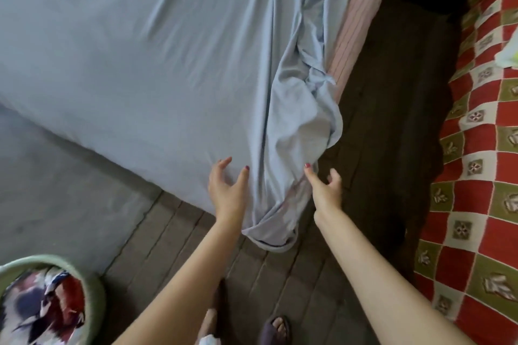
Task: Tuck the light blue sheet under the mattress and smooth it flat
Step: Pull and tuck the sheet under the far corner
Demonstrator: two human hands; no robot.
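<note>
Two bare hands at the near corner of the bed. Left hand (225,185): fingers spread and relaxed, holding nothing, against the light blue sheet (126,50) at the corner. Right hand (325,185): loosely curled, empty, thumb tip just beside the hanging fold of the sheet. Sheet: spread over the mattress top, bunched in long folds along the right edge, one loose corner drooping to the wooden floor (280,274). Mattress (353,33): pink striped side exposed on the right. Red and green checked blanket (482,176): far right. Green basket (92,288) of patterned cloth: lower left.
</note>
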